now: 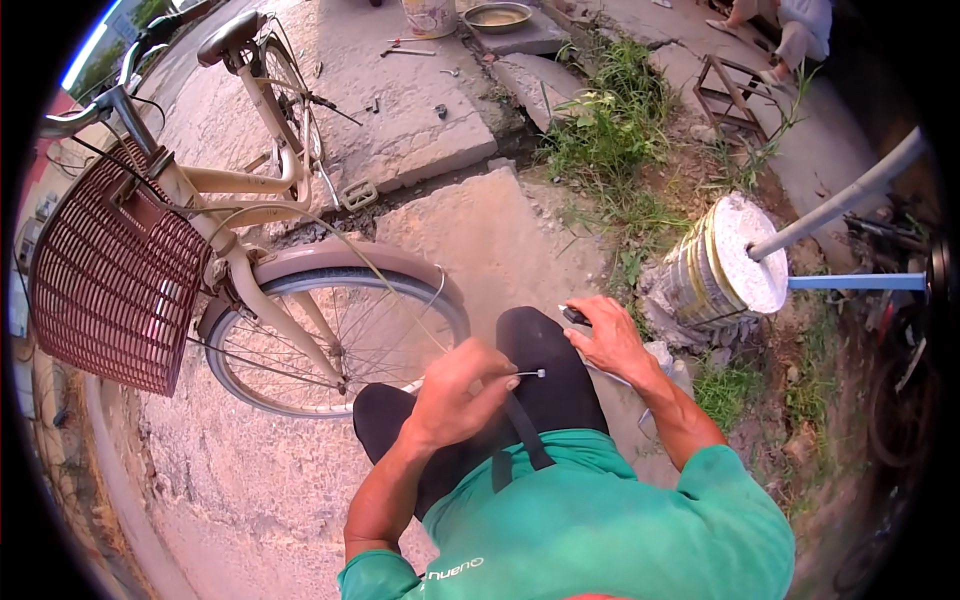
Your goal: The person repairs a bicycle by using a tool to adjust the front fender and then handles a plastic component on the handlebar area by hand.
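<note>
One cable in left hand

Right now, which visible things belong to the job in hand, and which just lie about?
Likely job:
thin silver-tipped cable, left hand
small black object, right hand
beige bicycle

Seemingly lying about:
white concrete cylinder
round metal basin
patterned white bucket

Cream bicycle, brown basket, silvery wire
</note>
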A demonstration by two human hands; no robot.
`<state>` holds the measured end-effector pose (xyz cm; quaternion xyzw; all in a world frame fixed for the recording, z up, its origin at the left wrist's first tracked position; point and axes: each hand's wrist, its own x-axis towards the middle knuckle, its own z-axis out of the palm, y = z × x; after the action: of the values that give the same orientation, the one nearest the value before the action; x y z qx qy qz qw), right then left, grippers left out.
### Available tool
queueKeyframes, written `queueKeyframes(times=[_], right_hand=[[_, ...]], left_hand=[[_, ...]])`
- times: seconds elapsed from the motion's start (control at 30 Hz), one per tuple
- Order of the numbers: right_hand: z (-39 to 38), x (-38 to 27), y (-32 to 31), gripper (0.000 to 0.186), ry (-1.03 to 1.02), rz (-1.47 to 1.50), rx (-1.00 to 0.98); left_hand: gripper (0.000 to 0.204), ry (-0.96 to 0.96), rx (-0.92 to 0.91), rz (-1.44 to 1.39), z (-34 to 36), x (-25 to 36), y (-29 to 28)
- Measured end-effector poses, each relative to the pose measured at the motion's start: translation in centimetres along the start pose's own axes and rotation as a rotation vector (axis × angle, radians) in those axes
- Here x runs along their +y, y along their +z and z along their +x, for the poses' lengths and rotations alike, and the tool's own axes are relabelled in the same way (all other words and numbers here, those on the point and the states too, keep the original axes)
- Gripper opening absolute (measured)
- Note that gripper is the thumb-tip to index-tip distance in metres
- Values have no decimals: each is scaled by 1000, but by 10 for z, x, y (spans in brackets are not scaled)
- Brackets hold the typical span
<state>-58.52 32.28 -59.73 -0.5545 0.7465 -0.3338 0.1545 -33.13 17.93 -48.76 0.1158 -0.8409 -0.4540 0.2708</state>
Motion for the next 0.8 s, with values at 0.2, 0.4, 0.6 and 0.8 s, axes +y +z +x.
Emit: queueKeyframes(times=[0.2, 0.4, 0.6, 0.8], right_hand=[[0, -27, -10, 53, 56, 490, -219], [12, -100, 12, 51, -354, 870, -258], [24, -104, 26, 46, -402, 799, -232], [22, -112, 25, 35, -377, 831, -152]], left_hand=[[16, 109, -122, -176, 0, 0, 21], [9, 142, -131, -634, -2, -5, 16], [13, 177, -97, -571, -6, 16, -2], [25, 229, 68, -358, -2, 40, -8]])
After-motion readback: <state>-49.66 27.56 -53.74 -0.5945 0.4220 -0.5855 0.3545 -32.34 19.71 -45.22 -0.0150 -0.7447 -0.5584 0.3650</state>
